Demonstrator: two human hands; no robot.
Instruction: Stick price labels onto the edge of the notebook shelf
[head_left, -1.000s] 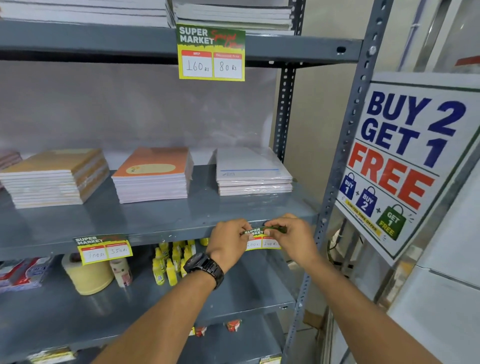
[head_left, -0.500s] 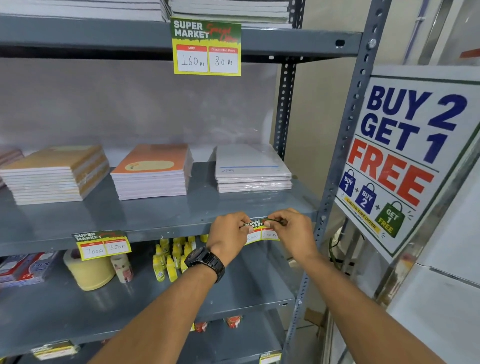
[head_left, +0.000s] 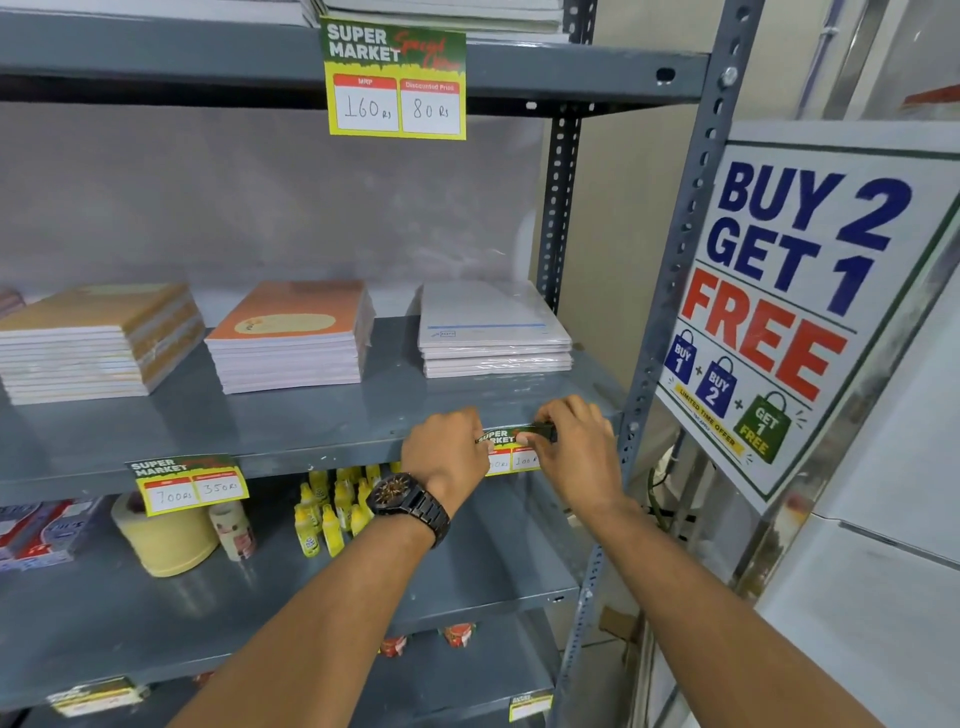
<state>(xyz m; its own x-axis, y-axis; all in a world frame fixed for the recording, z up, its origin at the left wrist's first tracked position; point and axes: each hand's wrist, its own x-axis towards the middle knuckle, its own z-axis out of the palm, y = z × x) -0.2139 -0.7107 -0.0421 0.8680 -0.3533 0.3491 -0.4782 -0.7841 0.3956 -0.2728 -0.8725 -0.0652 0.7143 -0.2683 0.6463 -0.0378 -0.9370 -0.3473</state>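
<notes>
Now, on the far left of the notebook shelf (head_left: 311, 415) sits a brown stack of notebooks (head_left: 98, 340), then an orange stack (head_left: 291, 335), then a white stack (head_left: 493, 332); a stuck price label (head_left: 188, 483) hangs from the shelf's near edge on the left; the left hand (head_left: 447, 449), with a dark watch (head_left: 410, 506) on its wrist, pinches the left end of a new price label (head_left: 511, 449); the right hand (head_left: 579, 447) pinches its right end; this label lies against the near edge, just below the white stack; a big sign (head_left: 795, 312) hangs on the right.
</notes>
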